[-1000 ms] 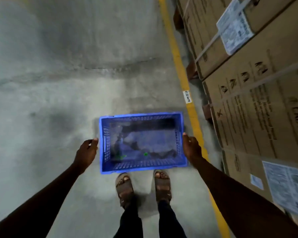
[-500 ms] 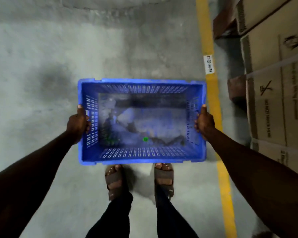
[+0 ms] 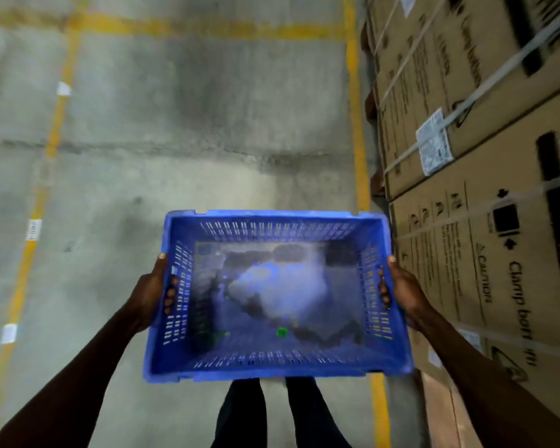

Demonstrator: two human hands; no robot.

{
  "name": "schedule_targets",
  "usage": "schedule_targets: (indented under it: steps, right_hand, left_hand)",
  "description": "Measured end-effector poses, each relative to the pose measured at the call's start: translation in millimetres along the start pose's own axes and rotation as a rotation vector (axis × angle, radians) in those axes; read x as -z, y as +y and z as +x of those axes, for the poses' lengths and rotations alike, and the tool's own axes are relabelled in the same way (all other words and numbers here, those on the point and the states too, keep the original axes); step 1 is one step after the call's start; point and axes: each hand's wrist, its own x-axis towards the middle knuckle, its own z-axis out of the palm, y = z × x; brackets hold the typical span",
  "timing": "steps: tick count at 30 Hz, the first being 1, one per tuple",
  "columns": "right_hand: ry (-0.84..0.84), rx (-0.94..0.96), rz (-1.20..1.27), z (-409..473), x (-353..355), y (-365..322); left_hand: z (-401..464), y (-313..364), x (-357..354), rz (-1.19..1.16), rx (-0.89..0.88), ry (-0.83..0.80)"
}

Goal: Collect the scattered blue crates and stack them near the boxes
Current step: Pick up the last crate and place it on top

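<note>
I hold one blue slotted plastic crate (image 3: 272, 370) in the air in front of me, above my legs. My left hand (image 3: 151, 292) grips its left wall, with fingers through the slots. On the opposite wall my right hand (image 3: 401, 289) grips the same way. The crate's bottom is dirty and stained, with a small green speck (image 3: 282, 332) near the front. Tall cardboard boxes (image 3: 485, 195) with straps and labels rise close on the right. No other crate is in view.
Grey concrete floor (image 3: 175, 124) stretches ahead and to the left. A yellow line (image 3: 356, 124) runs along the foot of the boxes, another (image 3: 29, 227) runs down the left, and a third crosses at the far end. The boxes sit on pallets.
The crate has come up from the floor, where it lay by my feet, and is carried higher now. The view has lifted and shows more floor ahead.
</note>
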Motion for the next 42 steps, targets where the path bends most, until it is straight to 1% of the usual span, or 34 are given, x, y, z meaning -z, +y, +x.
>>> schedule_targets:
  steps: [3,6,9,13,16,19,22,26,34,42]
  right_hand:
    - [-0.111,-0.006,0.091,-61.1,2.6,-39.2]
    - [-0.150,0.037,0.048,-109.1,-11.8,-61.3]
    - [-0.190,0.111,0.035,-141.0,-42.3,-81.8]
    - [-0.278,0.210,-0.012,-173.4,-101.1,-113.4]
    - [-0.325,0.250,-0.078,-191.3,-155.0,-144.3]
    - [-0.363,0.244,-0.198,-196.4,-211.8,-187.6]
    - [-0.510,0.181,-0.268,-201.6,-272.8,-236.7]
    - [-0.649,0.127,-0.279,-213.4,-353.9,-287.8]
    - [-0.765,0.107,-0.410,-210.3,-529.1,-343.2]
    - [-0.937,0.177,-0.505,-189.5,-715.7,-380.9]
  left_hand:
    - [-64.4,12.6,36.1,-0.073,0.005,0.011]
    - [-109.6,9.1,74.2,-0.100,-0.054,0.064]
    - [-139.2,-0.5,108.1,-0.162,-0.120,0.122]
    - [-160.6,-16.3,163.3,-0.241,-0.168,0.211]
    - [-170.2,-25.7,215.9,-0.298,-0.176,0.235]
    - [-173.3,-29.2,274.1,-0.325,-0.156,0.203]
    - [-181.4,-24.2,332.5,-0.419,-0.150,0.169]
    - [-189.2,-15.7,389.8,-0.607,-0.175,0.139]
    - [-161.5,-10.1,484.9,-0.714,-0.092,0.326]
    - [-152.5,17.8,566.2,-0.835,-0.111,0.577]
